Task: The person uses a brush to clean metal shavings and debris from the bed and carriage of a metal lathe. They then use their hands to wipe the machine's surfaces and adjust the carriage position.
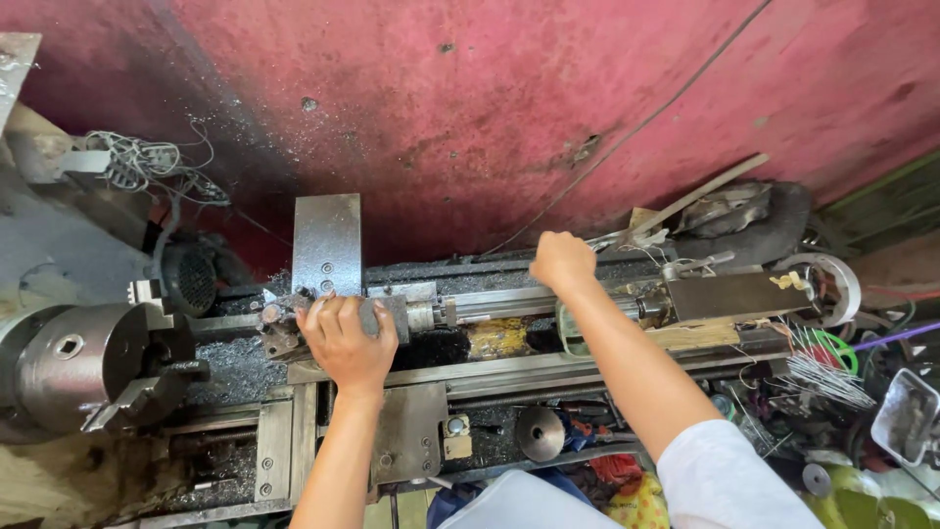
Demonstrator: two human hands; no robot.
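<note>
Head view, looking down on a small metal lathe [490, 367] set against a stained red wall [509, 88].

Left hand [345, 338]: palm down, fingers curled over the tool post [284, 328] on the carriage, gripping a grey block there. The hand sits near the middle of the lathe bed, just right of the chuck. An upright grey steel plate [327, 243] stands directly behind the hand, at the far edge of the bed.

Right hand [562, 260]: closed in a fist at the far edge of the bed, right of centre. What it grips is hidden under the fingers (cannot tell the object). The forearm crosses the bed diagonally; a white sleeve [729, 475] shows at the near edge.

Chuck [83, 367]: at the left end of the lathe, jaws visible, square key socket facing up. It holds no workpiece that I can see.

A long steel shaft [490, 306] runs along the bed between the two hands. The tailstock [734, 294] sits toward the right end, beyond the right hand.

Metal chips [230, 367] lie dark on the bed between chuck and carriage. A tangle of wire [147, 162] hangs at the far left. Loose clutter and thin wire strands [827, 377] crowd the right end.
</note>
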